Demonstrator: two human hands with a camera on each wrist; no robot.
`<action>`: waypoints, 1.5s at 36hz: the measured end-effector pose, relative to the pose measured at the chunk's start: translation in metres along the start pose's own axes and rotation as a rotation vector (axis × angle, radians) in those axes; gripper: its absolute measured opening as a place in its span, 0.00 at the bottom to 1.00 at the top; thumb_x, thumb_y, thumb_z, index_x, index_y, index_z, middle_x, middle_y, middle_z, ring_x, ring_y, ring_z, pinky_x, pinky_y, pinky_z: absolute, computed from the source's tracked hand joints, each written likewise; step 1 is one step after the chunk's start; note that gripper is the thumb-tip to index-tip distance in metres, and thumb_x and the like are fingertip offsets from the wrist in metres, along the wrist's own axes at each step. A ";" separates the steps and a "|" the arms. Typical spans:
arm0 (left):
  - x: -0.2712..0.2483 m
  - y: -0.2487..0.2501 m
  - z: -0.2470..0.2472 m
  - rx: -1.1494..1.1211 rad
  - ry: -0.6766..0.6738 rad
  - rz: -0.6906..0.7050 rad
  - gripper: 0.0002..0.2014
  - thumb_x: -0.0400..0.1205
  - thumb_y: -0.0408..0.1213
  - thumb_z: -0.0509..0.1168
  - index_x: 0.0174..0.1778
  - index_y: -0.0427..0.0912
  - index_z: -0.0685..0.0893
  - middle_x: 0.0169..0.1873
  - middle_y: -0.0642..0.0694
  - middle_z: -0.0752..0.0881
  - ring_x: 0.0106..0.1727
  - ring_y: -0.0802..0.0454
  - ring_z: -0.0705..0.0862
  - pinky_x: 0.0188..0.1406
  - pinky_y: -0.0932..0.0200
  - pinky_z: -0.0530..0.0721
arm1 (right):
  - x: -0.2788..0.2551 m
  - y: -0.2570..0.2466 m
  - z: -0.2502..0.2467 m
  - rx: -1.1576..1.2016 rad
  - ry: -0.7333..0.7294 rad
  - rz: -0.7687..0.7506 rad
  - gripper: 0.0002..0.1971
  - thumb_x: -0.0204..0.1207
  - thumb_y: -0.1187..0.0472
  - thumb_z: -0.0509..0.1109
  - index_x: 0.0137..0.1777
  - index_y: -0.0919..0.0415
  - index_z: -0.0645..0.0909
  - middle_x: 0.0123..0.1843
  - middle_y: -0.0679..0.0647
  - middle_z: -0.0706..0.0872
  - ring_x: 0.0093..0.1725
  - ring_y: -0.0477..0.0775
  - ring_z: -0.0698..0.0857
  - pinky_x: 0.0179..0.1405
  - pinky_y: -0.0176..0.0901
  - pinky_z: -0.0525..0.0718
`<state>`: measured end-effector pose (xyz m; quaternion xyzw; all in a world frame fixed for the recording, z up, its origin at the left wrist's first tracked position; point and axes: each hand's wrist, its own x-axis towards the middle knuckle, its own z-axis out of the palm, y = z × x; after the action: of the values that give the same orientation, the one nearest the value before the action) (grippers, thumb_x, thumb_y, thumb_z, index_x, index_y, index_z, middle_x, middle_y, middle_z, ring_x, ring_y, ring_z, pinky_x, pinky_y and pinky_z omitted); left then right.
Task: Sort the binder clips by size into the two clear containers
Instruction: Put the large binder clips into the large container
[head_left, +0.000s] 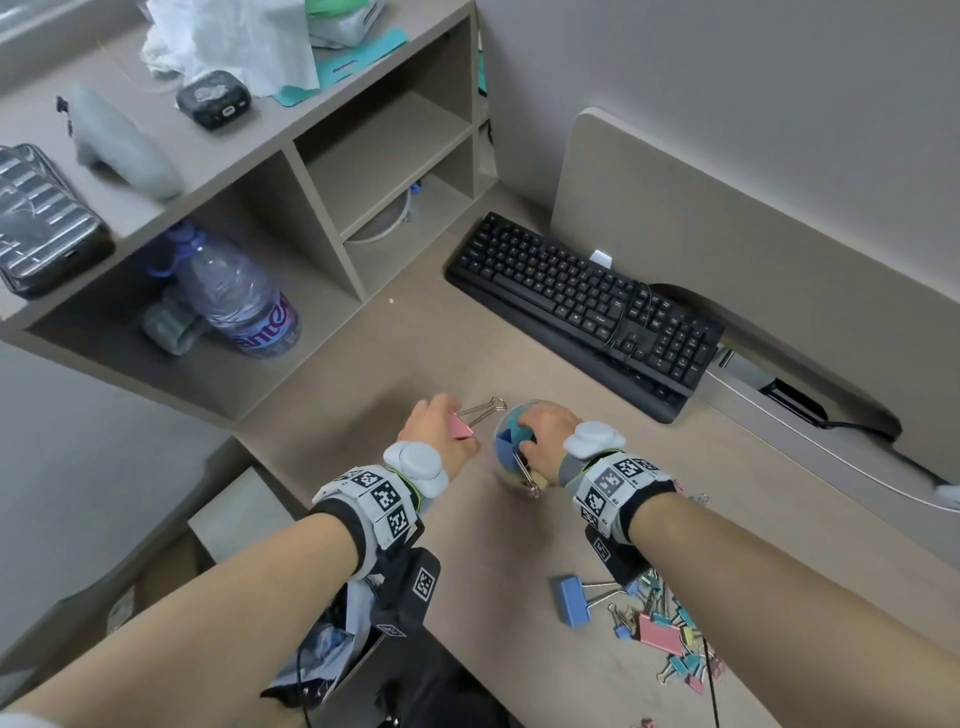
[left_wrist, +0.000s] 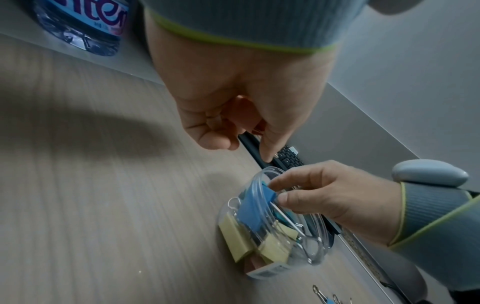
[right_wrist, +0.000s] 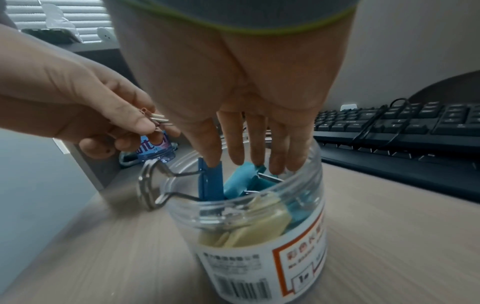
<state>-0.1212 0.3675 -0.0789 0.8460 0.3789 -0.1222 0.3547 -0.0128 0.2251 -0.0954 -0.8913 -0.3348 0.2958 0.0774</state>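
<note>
On a pale wood-grain desk (head_left: 415, 353) set into a grey-walled corner: black keyboard (head_left: 582, 306) beyond the fingertips, open shelf unit (head_left: 291, 171) past the left knuckles with a water bottle (head_left: 244, 301) in its lowest bay, grey pouch and crumpled white wrapping on its top. Directly beneath the right fingers (right_wrist: 233, 148), a clear container (right_wrist: 259, 226) standing upright, labelled, holding large yellow, teal and blue clips. Right hand (head_left: 545, 431) spread over the mouth, fingers straight and pointing down into the opening, tips touching a blue binder clip (right_wrist: 211, 183) that stands on edge at the rim with its wire handles hanging out over the side; nothing gripped, as far as can be told. Just beside that, to the left of the container and apart from it, left hand (head_left: 441, 431) curled, thumb and fingertips pinching a pink binder clip (head_left: 460, 427) by its body, silver handles pointing toward the container's rim. Behind the right wrist, nearer the body, a loose pile of mixed clips (head_left: 654, 629) on the desk, one large blue clip (head_left: 574, 600) at its left edge. Second container not identifiable.
</note>
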 end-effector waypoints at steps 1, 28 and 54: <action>0.000 -0.001 0.000 -0.001 -0.001 -0.001 0.25 0.74 0.42 0.72 0.68 0.47 0.76 0.58 0.44 0.78 0.54 0.41 0.81 0.47 0.57 0.75 | 0.001 -0.001 0.001 0.008 -0.023 -0.016 0.13 0.75 0.59 0.66 0.59 0.57 0.81 0.62 0.55 0.83 0.62 0.60 0.81 0.62 0.50 0.81; 0.004 -0.001 -0.002 -0.007 -0.029 -0.008 0.26 0.75 0.41 0.72 0.69 0.46 0.75 0.59 0.43 0.78 0.47 0.46 0.78 0.45 0.57 0.74 | -0.012 0.004 -0.012 -0.331 -0.199 -0.161 0.08 0.76 0.53 0.66 0.51 0.53 0.81 0.43 0.51 0.82 0.39 0.59 0.80 0.38 0.42 0.77; -0.008 0.045 0.047 0.423 -0.033 0.391 0.25 0.73 0.51 0.70 0.65 0.47 0.77 0.59 0.46 0.74 0.62 0.44 0.70 0.55 0.51 0.77 | -0.066 0.085 -0.028 0.101 0.123 0.150 0.10 0.79 0.59 0.62 0.56 0.55 0.82 0.53 0.54 0.87 0.52 0.59 0.84 0.52 0.48 0.83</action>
<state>-0.0914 0.3098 -0.0862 0.9561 0.1688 -0.1413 0.1932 0.0104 0.1190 -0.0697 -0.9253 -0.2464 0.2620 0.1205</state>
